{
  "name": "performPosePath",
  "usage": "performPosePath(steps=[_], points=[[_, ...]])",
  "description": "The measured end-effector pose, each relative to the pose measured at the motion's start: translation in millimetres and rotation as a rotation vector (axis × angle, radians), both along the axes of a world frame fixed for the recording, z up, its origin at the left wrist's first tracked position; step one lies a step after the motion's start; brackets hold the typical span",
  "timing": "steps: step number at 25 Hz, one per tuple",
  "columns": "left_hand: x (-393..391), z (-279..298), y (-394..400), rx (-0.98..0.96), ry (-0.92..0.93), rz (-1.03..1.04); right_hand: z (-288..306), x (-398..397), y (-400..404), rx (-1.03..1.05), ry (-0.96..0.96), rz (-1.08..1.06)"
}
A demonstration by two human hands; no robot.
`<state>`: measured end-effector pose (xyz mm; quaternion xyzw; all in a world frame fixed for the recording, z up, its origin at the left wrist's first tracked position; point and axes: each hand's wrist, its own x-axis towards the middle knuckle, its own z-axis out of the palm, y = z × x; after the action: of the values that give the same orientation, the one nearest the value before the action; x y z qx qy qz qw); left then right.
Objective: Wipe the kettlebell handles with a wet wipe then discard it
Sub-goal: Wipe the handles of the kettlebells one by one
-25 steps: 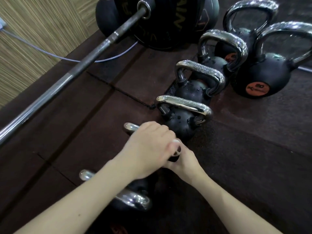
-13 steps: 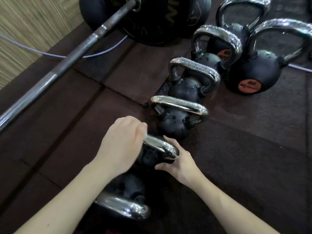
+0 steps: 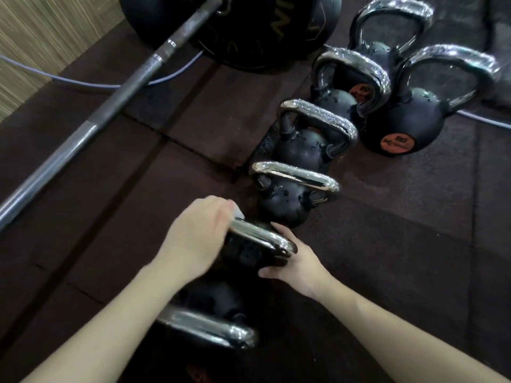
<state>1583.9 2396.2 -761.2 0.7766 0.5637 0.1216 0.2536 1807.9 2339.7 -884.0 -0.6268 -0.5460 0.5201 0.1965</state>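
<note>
Several black kettlebells with chrome handles stand in a row on the dark floor mat. My left hand (image 3: 197, 234) is closed around the left end of one small kettlebell's chrome handle (image 3: 265, 241), and a bit of white wet wipe (image 3: 238, 214) shows at my fingertips. My right hand (image 3: 294, 265) cups the black body of that same kettlebell from the right and holds it steady. A nearer kettlebell handle (image 3: 210, 328) lies under my left forearm. Farther kettlebell handles (image 3: 298, 178) look wet and speckled.
A barbell (image 3: 91, 128) with a black weight plate (image 3: 265, 31) runs diagonally across the upper left. A thin grey cable (image 3: 91, 84) lies under it. Two large kettlebells (image 3: 406, 128) with orange labels stand at the upper right. A striped wall panel borders the far left.
My left hand has slid from the middle of the handle toward its left end, baring the chrome bar. My right hand has stayed on the kettlebell's body.
</note>
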Motion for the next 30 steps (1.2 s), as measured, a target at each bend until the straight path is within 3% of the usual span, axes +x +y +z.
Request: performPosePath(steps=[2,6,9,12,16,18,23,25,27,30], points=[[-10,3,18,-0.122,-0.152,0.264,0,18,10,-0.018,-0.091,0.048],[9,-12,66,0.017,-0.289,0.409,-5,76,39,0.081,-0.308,-0.018],[61,-20,90,0.062,-0.181,0.302,-15,112,73,0.148,-0.234,-0.058],[109,-21,91,-0.037,-0.129,0.259,-19,117,101,0.148,-0.146,0.024],[124,-28,72,0.374,0.238,0.060,-36,112,105,0.138,-0.106,0.120],[143,-27,60,0.426,0.400,-0.075,-40,109,101,0.153,-0.056,0.099],[176,-29,41,0.460,0.414,-0.334,-38,105,91,0.082,0.029,0.135],[159,-23,54,0.410,0.417,-0.255,-43,102,92,0.113,0.107,0.054],[138,-15,64,0.319,0.416,-0.021,-49,101,93,0.080,0.150,0.012],[110,-19,77,0.055,0.060,0.330,-55,105,94,0.061,0.191,0.032]])
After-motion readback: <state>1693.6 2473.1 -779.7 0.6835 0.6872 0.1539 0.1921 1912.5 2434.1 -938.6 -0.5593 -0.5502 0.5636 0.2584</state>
